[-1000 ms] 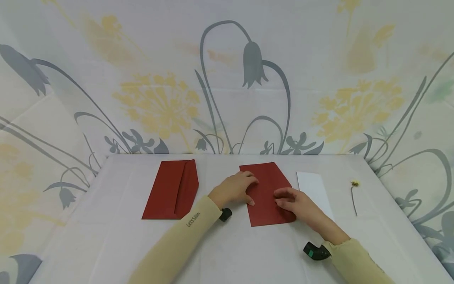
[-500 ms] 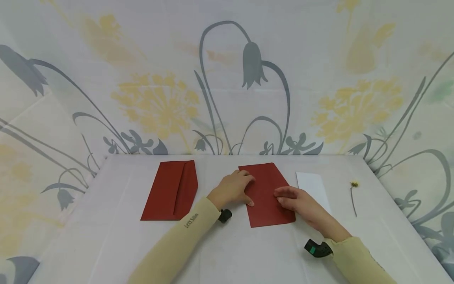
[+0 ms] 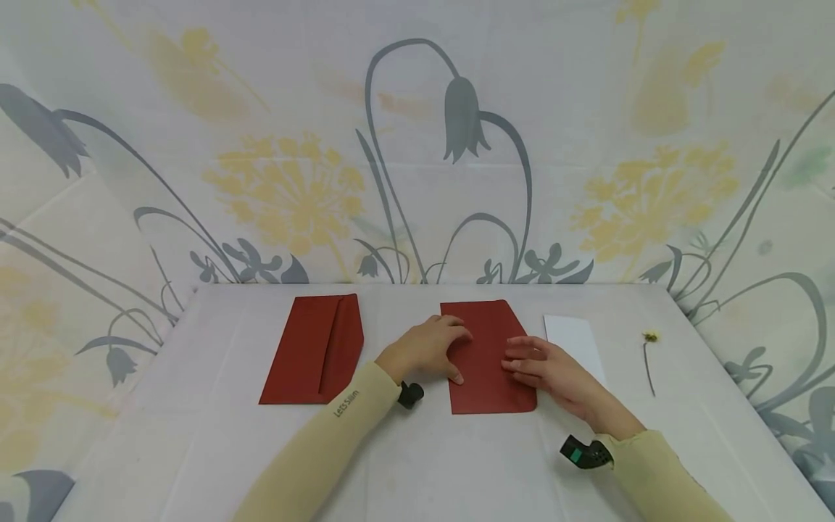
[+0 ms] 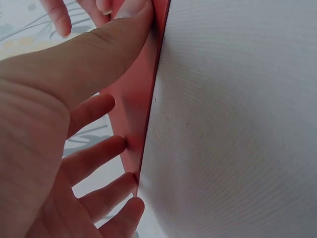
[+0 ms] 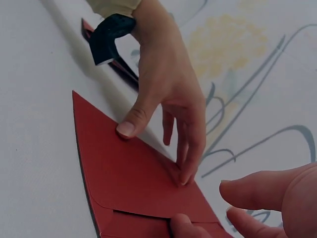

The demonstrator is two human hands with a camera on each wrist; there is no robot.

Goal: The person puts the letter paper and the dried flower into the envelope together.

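Flat in front of me lies a red envelope, its slanted flap side facing right. My left hand rests at its left edge, thumb and fingertips spread on the paper; the left wrist view shows the thumb over the red surface. At the opposite side, my right hand touches the envelope with its fingertips, fingers loosely bent. In the right wrist view a dark slit runs along the pocket opening, and one fingertip lies right at it, while other fingers stay raised above.
A second red envelope lies to the left with its flap side toward the right. White paper sits partly behind my right hand. Farther right is a small yellow flower on a thin stem. Patterned cloth rises behind the white table.
The envelope has turned slightly, its near end shifting a little left. My left hand moved slightly with it, and the right fingers have spread a bit at the flap side.
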